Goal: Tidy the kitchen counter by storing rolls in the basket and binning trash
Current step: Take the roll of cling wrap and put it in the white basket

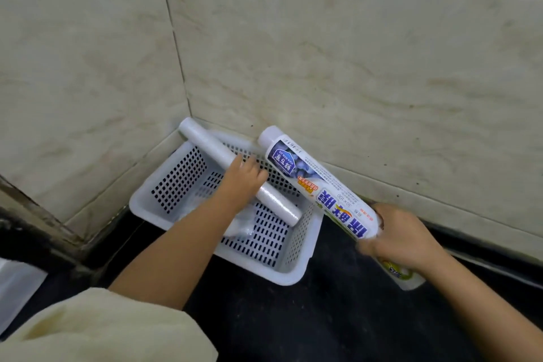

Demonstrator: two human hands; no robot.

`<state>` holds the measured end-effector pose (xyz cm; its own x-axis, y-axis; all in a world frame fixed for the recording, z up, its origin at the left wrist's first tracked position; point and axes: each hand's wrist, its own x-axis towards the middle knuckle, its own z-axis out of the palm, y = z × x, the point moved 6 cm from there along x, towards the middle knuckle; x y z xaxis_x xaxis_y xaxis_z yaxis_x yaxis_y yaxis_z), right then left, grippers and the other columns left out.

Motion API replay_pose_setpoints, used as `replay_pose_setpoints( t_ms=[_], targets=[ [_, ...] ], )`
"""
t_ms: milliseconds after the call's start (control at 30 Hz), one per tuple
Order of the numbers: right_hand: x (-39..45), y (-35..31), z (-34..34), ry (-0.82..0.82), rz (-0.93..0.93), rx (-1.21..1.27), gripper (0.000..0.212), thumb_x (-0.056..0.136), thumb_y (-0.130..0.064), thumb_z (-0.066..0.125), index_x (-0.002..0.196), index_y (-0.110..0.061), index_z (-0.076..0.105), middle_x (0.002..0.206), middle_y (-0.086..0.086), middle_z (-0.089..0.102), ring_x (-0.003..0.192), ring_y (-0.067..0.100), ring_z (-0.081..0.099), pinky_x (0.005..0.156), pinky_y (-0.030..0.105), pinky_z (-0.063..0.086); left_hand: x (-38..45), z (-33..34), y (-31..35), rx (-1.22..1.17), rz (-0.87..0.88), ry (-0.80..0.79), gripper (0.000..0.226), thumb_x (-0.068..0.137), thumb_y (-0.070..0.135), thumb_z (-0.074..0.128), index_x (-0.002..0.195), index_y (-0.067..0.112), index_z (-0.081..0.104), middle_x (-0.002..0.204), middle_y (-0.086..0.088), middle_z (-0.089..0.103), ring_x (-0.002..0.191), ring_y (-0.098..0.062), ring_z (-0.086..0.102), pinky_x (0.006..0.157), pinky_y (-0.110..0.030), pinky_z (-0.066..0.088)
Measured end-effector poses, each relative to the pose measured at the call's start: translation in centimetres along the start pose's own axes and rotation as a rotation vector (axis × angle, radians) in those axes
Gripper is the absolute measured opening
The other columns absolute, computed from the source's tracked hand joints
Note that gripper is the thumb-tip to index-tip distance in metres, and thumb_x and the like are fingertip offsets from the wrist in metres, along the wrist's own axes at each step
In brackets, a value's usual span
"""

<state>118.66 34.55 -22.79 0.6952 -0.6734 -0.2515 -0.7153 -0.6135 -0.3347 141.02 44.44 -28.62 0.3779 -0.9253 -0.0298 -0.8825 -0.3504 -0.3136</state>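
Note:
A white perforated plastic basket (pixel 296 267) stands in the corner of the dark counter against the tiled walls. My left hand (pixel 244 178) grips a plain white roll (pixel 205 145) around its middle, holding it slanted over the basket, its far end above the back rim. My right hand (pixel 402 239) grips a longer printed cling-film roll (pixel 311 179) near its lower end, tilted up and left, with its top end above the basket's right rim. Some crumpled clear plastic (pixel 245 225) lies on the basket floor under my left forearm.
Beige marbled wall tiles (pixel 352 53) close the corner behind and to the left. The black counter (pixel 308 317) stretches toward me. A pale sheet or bag (pixel 14 288) lies at the far left edge. My cream sleeve (pixel 102 329) fills the lower left.

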Motion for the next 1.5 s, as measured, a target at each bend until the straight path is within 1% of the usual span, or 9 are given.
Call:
replay_pose_setpoints(
  t_ms=[167,233,300,567,800,1000,1233,1400,1500],
  targets=[
    [1.6,-2.0,-0.5,-0.034,-0.042,0.071,0.040,0.059,-0.022,0.076,0.091,-0.018,0.053,0.085,0.003,0.057,0.075,0.022,0.054,0.062,0.027,0.037,-1.4,-1.3,-0.5,0.032,0.104,0.058,0.038,0.079,0.010,0.064,0.115,0.010,0.049,0.113,-0.013,0.063,0.109,-0.027,0.057,0.111,-0.044,0.031],
    [2.5,-3.4,-0.6,-0.053,-0.076,0.066,0.042,0.060,-0.022,0.076,0.095,-0.017,0.054,0.086,0.004,0.057,0.076,0.022,0.053,0.062,0.027,0.036,-3.3,-3.3,-0.9,0.068,0.156,0.260,0.044,0.050,0.010,0.083,0.090,0.010,0.066,0.081,-0.011,0.072,0.078,-0.025,0.069,0.085,-0.037,0.054],
    [3.7,-5.5,-0.4,-0.068,-0.132,0.047,0.044,0.061,-0.023,0.075,0.099,-0.012,0.056,0.093,0.011,0.063,0.082,0.027,0.057,0.064,0.031,0.041,-5.3,-4.6,-1.6,0.040,0.200,0.358,0.045,0.030,0.002,0.086,0.073,0.009,0.071,0.063,-0.009,0.071,0.059,-0.025,0.069,0.068,-0.036,0.060],
    [8.9,-13.4,2.4,-0.101,-0.290,-0.035,0.045,0.063,-0.023,0.073,0.102,-0.013,0.055,0.089,0.006,0.060,0.073,0.021,0.051,0.052,0.024,0.038,-7.8,-4.2,-2.9,-0.095,0.206,0.383,0.042,0.033,0.003,0.086,0.071,0.012,0.073,0.073,-0.003,0.075,0.070,-0.018,0.072,0.073,-0.039,0.058],
    [11.6,-14.0,5.7,-0.191,-0.286,0.062,0.049,0.063,-0.017,0.075,0.109,-0.016,0.055,0.105,0.007,0.064,0.090,0.022,0.060,0.080,0.035,0.054,-7.3,-3.3,-2.7,-0.160,0.138,0.324,0.047,0.027,0.006,0.087,0.069,0.019,0.071,0.071,0.005,0.074,0.067,-0.014,0.071,0.070,-0.030,0.058],
    [12.4,-12.4,7.4,-0.219,-0.295,0.065,0.053,0.070,-0.017,0.073,0.118,-0.012,0.052,0.119,0.012,0.063,0.106,0.027,0.059,0.084,0.032,0.046,-5.6,-3.3,-2.1,-0.229,0.126,0.293,0.046,0.028,0.009,0.090,0.070,0.017,0.072,0.072,0.002,0.074,0.067,-0.016,0.071,0.066,-0.027,0.058],
    [12.8,-13.0,8.5,-0.225,-0.382,-0.052,0.042,0.076,-0.017,0.068,0.114,-0.009,0.050,0.115,0.013,0.063,0.102,0.027,0.059,0.076,0.027,0.041,-4.4,-2.8,-1.2,-0.151,0.153,0.224,0.040,0.032,0.017,0.089,0.069,0.022,0.073,0.070,0.003,0.074,0.067,-0.014,0.071,0.062,-0.022,0.056],
    [13.0,-12.7,8.1,-0.078,-0.323,-0.401,0.048,0.080,-0.044,0.061,0.115,-0.015,0.044,0.108,0.007,0.062,0.094,0.025,0.059,0.069,0.032,0.041,-4.4,-2.4,-1.5,-0.191,0.026,0.188,0.033,0.062,0.003,0.076,0.093,0.012,0.070,0.094,-0.008,0.073,0.090,-0.026,0.068,0.077,-0.035,0.052],
    [12.8,-12.1,7.7,-0.099,-0.326,-0.344,0.049,0.084,-0.048,0.054,0.116,-0.012,0.046,0.106,0.011,0.061,0.082,0.024,0.054,0.064,0.032,0.040,-3.8,-2.2,-1.6,-0.151,-0.019,0.132,0.036,0.069,0.010,0.072,0.104,0.015,0.065,0.107,-0.008,0.068,0.103,-0.023,0.061,0.085,-0.033,0.048]
  ],
)
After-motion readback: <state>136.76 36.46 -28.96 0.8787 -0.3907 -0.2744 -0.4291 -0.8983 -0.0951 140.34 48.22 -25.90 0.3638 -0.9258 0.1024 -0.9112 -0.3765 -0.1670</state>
